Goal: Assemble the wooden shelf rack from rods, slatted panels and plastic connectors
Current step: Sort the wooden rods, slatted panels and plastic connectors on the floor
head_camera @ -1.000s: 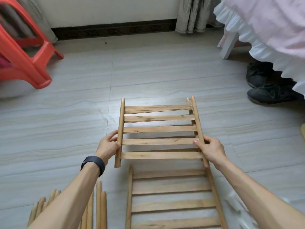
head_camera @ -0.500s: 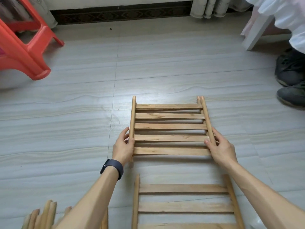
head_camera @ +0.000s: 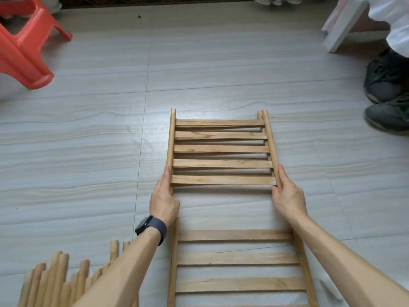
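Far panel [head_camera: 221,149] sat on the floor [head_camera: 88,129] near mid-frame, its long rails running 12 to 6 o'clock. A second set of slats showed beneath the top ones, slightly skewed, and two rail tips stood side by side at its 1 o'clock corner, so it read as two panels stacked. Whether the near end was lifted off the floor could not be told.

Left hand [head_camera: 164,196] gripped the left rail at the panel's 7 o'clock corner, with its fingers laid along the outer side of the rail. Right hand [head_camera: 286,193] gripped the right rail at the 5 o'clock corner, fingers along the outside and thumb at the rail's end. The hands were well apart, one to each side, and both clamped on the far panel. A dark watch [head_camera: 152,228] was on the left wrist.

Near panel [head_camera: 238,260] lay flat at 6 o'clock, in line with the far one, with a strip of bare floor between them. The forearms crossed over its side rails.

Rods [head_camera: 55,282] lay bundled at 7 o'clock, tips toward 12, partly hidden by the left forearm.

Red stool [head_camera: 22,52] stood at 10 o'clock. White furniture leg [head_camera: 340,25] stood at 1 o'clock. Dark shoes [head_camera: 389,96] sat at 3 o'clock, by the frame edge.
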Action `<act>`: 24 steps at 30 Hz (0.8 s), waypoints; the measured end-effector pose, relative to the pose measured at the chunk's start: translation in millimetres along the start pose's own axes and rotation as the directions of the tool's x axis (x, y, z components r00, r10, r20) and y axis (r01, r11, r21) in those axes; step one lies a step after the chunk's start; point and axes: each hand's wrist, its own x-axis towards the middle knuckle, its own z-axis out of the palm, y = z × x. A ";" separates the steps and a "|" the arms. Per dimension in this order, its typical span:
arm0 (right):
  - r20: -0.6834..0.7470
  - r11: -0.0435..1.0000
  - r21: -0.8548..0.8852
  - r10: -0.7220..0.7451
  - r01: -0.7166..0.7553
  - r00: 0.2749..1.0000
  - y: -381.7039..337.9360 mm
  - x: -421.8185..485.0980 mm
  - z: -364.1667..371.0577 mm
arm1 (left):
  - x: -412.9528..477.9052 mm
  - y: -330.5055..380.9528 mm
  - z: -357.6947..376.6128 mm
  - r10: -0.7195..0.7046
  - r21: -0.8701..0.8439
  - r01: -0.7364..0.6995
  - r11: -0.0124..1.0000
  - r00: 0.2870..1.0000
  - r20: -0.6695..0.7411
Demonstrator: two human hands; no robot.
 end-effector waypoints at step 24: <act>0.318 0.909 -0.370 -0.072 0.194 0.945 91.1 -223.7 -44.5 | -223.8 -88.3 32.5 0.252 0.633 -0.480 0.608 0.872 0.419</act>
